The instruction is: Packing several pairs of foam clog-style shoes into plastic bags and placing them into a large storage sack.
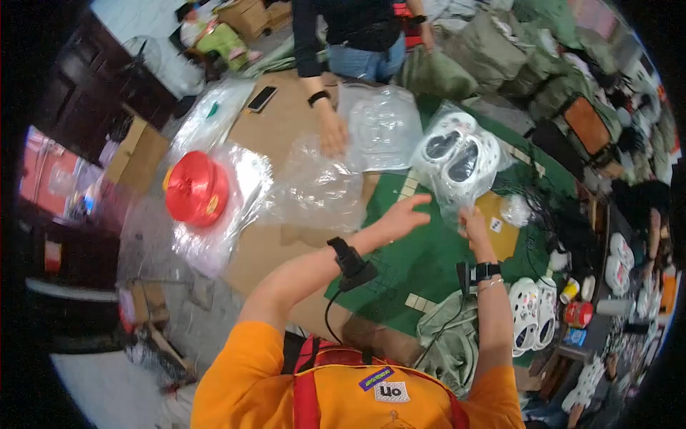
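A pair of white clogs (468, 161) lies in a clear plastic bag (450, 196) on the green mat (411, 254). My right hand (471, 227) is closed on the near end of that bag, its fingers pinched together. Left of the bag, my left hand (401, 218) hovers over the mat with thumb and fingers apart, holding nothing. Across the table, another person's hand (332, 134) rests on loose clear plastic bags (314, 186). A stack of clear bags (382, 125) lies beside the bagged clogs.
A red roll of ribbon (196, 188) sits on plastic sheeting at the left, and a phone (262, 99) lies farther back. Unbagged white clogs (532, 314) stand right of my right forearm. Dark cables (547, 214) and a yellow-brown sheet (500, 232) are near the right edge.
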The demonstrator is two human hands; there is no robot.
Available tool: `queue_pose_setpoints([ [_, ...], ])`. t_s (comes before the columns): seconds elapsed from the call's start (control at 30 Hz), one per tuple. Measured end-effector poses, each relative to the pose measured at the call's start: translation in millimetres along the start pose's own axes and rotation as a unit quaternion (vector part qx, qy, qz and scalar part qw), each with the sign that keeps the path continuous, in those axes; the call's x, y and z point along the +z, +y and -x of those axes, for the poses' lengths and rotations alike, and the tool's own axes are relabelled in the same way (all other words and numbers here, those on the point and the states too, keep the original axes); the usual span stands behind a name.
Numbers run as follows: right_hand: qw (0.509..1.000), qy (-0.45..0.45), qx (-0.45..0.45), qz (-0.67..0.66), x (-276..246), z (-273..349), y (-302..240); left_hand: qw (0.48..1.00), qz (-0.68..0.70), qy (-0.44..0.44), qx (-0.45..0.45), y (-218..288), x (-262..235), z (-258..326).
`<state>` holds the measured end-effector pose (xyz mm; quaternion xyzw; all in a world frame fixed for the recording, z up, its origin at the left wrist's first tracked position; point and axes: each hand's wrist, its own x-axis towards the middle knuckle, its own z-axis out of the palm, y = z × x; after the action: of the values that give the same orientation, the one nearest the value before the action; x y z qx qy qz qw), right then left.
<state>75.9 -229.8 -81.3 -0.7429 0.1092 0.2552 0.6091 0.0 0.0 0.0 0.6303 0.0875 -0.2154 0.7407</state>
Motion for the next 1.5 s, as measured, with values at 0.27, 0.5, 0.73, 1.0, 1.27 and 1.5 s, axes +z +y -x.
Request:
queue_pose_setpoints([
  [0.27,0.987,-0.145,0.070,0.009,129,62,47,0.763,-0.556,0.285,0.167,-70,-72,67],
  [0.5,0.978,-0.098,0.130,-0.129,212,96,75,0.727,-0.654,0.208,-0.020,-161,-130,104],
  [0.73,0.989,-0.053,0.131,-0.052,243,150,62,0.895,-0.442,-0.041,0.037,-203,-134,106],
  [1.0,0.992,-0.102,0.026,0.067,186,185,80,0.807,-0.496,-0.126,0.294,-125,-126,136],
  [1.27,0.915,0.117,-0.187,0.338,131,217,20,0.963,-0.218,-0.117,-0.106,-143,-150,144],
  [1.5,0.817,-0.024,-0.303,0.490,184,245,13,0.974,-0.119,0.026,-0.192,-153,-111,117],
])
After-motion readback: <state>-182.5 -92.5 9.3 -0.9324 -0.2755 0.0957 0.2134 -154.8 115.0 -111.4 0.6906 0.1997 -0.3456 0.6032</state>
